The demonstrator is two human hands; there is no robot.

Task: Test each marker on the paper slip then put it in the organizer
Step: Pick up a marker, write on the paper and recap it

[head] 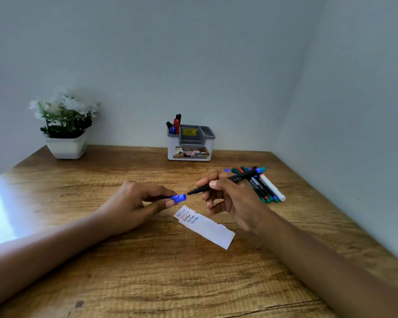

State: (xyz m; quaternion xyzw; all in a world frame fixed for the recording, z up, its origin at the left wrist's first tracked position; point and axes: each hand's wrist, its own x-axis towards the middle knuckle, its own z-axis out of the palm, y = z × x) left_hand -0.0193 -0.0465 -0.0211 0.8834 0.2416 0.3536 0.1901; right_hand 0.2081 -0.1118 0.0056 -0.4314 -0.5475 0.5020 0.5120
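In the head view, the left hand (133, 203) pinches a blue cap (178, 198) between thumb and fingers. The right hand (228, 198) grips the black-barrelled marker (234, 177) like a pen, its bare tip aimed at the cap's mouth and just short of it, both held above the wooden table (147, 271). The paper slip (207, 228) lies directly below, with four written lines crowded at its far end. Four markers (175, 126) stand in the organizer (171, 145), so this one probably has yet to be tested. To do that well, rest the left fingers on the slip so it cannot slide, and write on the blank near half, clear of the earlier lines. Afterwards press the cap straight on until it seats. The organizer's left compartment holds those four markers upright, two black, one red and one blue; the middle and right compartments show nothing inside. The remaining markers (264, 187) lie in a loose pile to the right.
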